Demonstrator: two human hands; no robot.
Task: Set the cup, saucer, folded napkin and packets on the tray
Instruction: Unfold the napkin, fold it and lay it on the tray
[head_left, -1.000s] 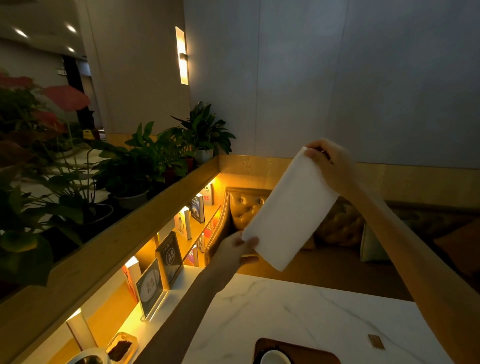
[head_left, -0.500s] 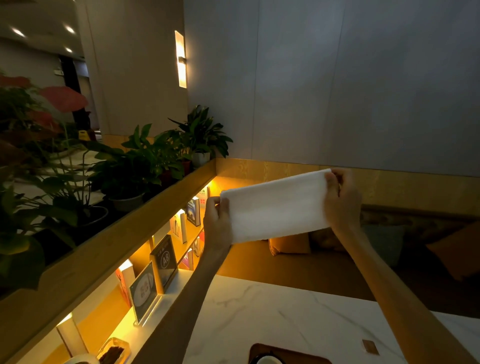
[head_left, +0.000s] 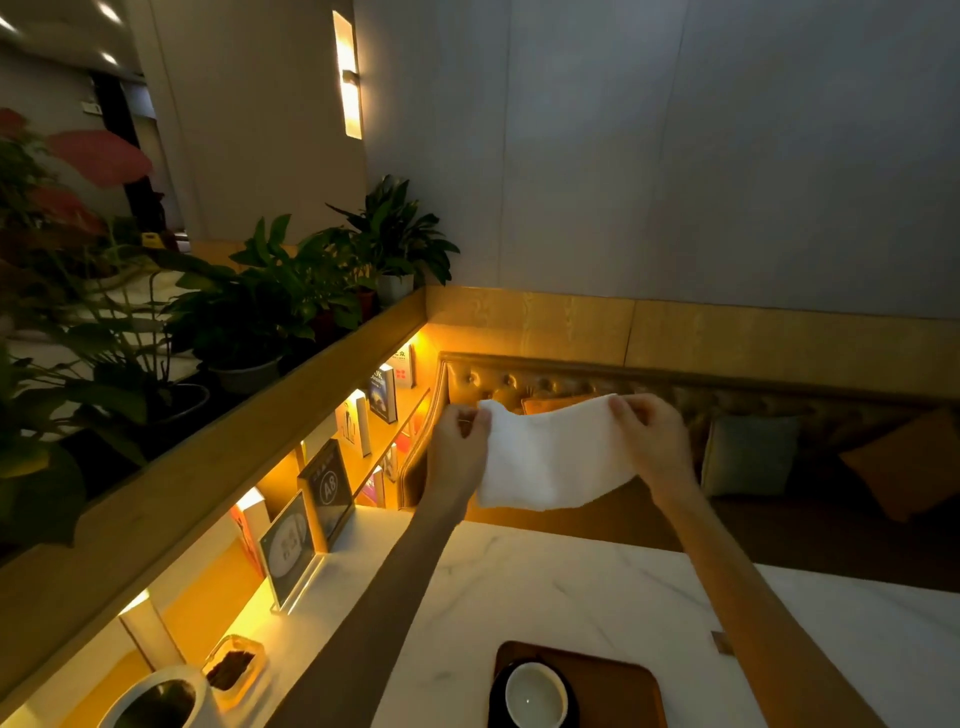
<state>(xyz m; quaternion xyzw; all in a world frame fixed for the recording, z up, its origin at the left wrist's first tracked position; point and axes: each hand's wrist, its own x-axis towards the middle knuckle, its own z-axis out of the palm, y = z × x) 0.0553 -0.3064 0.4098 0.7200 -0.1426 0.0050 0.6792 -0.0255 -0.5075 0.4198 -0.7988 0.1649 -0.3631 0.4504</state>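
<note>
I hold a white napkin (head_left: 551, 457) up in the air over the far edge of the table. My left hand (head_left: 460, 449) pinches its upper left corner and my right hand (head_left: 652, 441) pinches its upper right corner; the cloth sags between them. Below, near the bottom edge of the view, a dark brown tray (head_left: 618, 680) lies on the white marble table (head_left: 571, 587). On the tray's left part stands a white cup (head_left: 535, 696) on a dark saucer (head_left: 496, 701). A small brown packet (head_left: 721, 640) lies on the table, partly behind my right forearm.
A lit shelf runs along the left with books, a framed A8 sign (head_left: 327, 486), a clear card stand (head_left: 288, 551), a small glass dish (head_left: 234, 667) and a white container (head_left: 161, 699). Potted plants (head_left: 291, 296) stand above. A tufted bench with cushions (head_left: 748, 454) lies beyond the table.
The napkin went from hanging diagonally to stretched level, and now my hands have come closer together and lower, so it sags. The view has tilted down, showing more of the tray and cup.
</note>
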